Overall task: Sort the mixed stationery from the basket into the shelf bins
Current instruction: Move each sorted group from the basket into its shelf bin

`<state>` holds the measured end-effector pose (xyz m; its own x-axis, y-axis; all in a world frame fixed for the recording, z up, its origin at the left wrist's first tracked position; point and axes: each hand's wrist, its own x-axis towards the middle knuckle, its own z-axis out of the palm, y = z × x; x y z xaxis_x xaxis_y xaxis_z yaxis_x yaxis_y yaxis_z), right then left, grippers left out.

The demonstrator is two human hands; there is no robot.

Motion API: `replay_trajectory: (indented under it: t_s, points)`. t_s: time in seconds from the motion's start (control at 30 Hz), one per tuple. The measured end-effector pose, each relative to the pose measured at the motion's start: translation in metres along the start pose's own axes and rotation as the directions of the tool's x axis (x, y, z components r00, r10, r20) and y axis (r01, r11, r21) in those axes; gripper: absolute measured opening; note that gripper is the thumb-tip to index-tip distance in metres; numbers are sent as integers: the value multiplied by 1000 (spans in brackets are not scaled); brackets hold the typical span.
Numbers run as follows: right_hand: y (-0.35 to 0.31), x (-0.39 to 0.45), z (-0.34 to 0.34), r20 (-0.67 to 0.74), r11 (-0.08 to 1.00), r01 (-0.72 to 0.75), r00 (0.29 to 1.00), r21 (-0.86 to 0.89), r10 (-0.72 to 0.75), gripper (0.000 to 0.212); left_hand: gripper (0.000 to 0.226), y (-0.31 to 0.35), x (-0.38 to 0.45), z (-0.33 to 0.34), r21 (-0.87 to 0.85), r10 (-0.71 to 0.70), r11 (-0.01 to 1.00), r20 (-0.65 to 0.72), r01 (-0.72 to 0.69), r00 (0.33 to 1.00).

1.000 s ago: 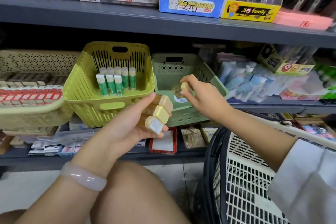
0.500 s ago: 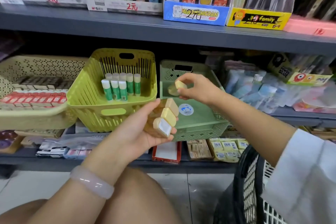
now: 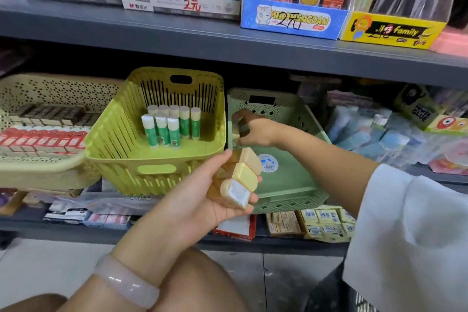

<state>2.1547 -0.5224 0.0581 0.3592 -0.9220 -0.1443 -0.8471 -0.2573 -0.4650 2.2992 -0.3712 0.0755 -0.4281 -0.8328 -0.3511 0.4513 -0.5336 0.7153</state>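
Placing step: right hand (image 3: 255, 129) fingers pinch one small block low inside the green bin (image 3: 291, 180); left hand (image 3: 202, 197) fingers grip three yellow blocks (image 3: 243, 177); next, release it, then take another from the left fingers

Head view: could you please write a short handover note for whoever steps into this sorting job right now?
Left hand: holds three yellow erasers in front of the shelf.
Right hand: inside the pale green bin, setting something small at its left wall; item mostly hidden.
Done: glue sticks stand in the lime bin.
Left: bin the three erasers, then whatever remains in the basket, barely in view.
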Motion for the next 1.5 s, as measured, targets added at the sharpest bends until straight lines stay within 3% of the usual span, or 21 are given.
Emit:
replay_trajectory:
  t_s: [0.1, 0.17, 0.23, 0.3, 0.37, 0.43, 0.5, 0.63, 0.9, 1.0, 1.1, 1.17, 1.27, 1.37, 1.5]
  points:
    - [1, -20, -16, -47, 1000, -1, 999, 15, 2, 44, 39, 0, 0, 3, -47, 1, 999, -10, -2, 1000]
    - [-4, -40, -26, -47, 971, 28, 999, 239, -18, 26, 37, 0, 0, 5, -90, 3, 996, -14, -4, 1000]
    - [-9, -66, -33, 0, 874, 47, 999, 484, -54, 15, 37, 0, -1, 8, -108, 10, 994, -13, -12, 1000]
    - [-11, -89, -38, 60, 814, 73, 990, 576, -131, 19, 36, -1, 0, 10, -95, 27, 995, -20, -29, 999]
    - [-12, -106, -40, 117, 802, 113, 968, 587, -222, 28, 36, -2, 1, 12, -69, 49, 996, -33, -51, 998]
    - [-16, -115, -39, 140, 808, 158, 949, 567, -284, 22, 35, -4, 2, 14, -49, 64, 997, -40, -66, 997]
    - [-18, -118, -35, 114, 806, 184, 948, 563, -296, 12, 33, -5, 2, 15, -42, 66, 997, -46, -68, 997]
    - [-18, -119, -30, 20, 797, 214, 962, 565, -273, 16, 38, -5, 3, 16, -22, 67, 997, -64, -69, 996]
    - [-14, -120, -29, 65, 683, 78, 981, 726, -181, 33, 21, -5, 3, 17, -14, 101, 995, -54, -102, 993]
    - [-14, -118, -27, 66, 593, 32, 988, 805, -143, 28, 15, -5, 5, 19, -14, 105, 994, -52, -106, 993]
    - [-11, -108, -29, 81, 525, -60, 997, 849, -17, 19, 24, -5, 5, 19, -44, 88, 995, -61, -90, 994]
    - [-8, -96, -30, 26, 544, -80, 994, 835, 107, 13, 24, -4, 4, 18, -64, 84, 994, -75, -89, 994]
    - [-9, -78, -25, -26, 683, -127, 977, 720, 210, 10, 21, -5, 4, 19, -47, 88, 995, -85, -92, 993]
    - [-11, -61, -15, -70, 744, -220, 939, 631, 337, 11, 25, -4, 5, 19, -36, 79, 996, -90, -82, 993]
    - [-18, -48, -3, -70, 815, -286, 927, 504, 369, 13, 31, -4, 4, 18, -36, 62, 997, -81, -65, 995]
